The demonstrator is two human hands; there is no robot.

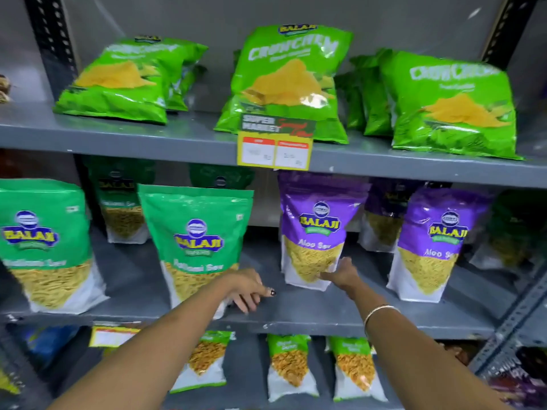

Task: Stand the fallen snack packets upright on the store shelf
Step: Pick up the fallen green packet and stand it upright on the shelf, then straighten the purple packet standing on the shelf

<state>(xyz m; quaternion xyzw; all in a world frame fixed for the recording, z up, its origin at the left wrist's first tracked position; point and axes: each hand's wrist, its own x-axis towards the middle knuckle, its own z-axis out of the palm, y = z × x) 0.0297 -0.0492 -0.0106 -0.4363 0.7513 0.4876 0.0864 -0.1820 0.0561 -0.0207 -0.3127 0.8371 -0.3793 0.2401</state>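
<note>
On the middle shelf (296, 316) a purple Aloo Sev packet (313, 223) stands upright. My right hand (340, 273) grips its lower right corner, thumb on the front. A green Ratlami Sev packet (195, 238) stands upright to its left. My left hand (251, 287) hangs at that packet's lower right corner with loose, spread fingers holding nothing. A second purple packet (429, 244) stands at the right and another green one (41, 244) at the far left. More packets stand behind them, in shadow.
The top shelf (118, 130) carries green Crunchem bags (287, 81), some leaning back (127, 78), others at the right (453, 105). A yellow price tag (273, 153) hangs from its edge. Small packets (290, 365) stand on the lower shelf. A perforated metal upright (509, 329) is at the right.
</note>
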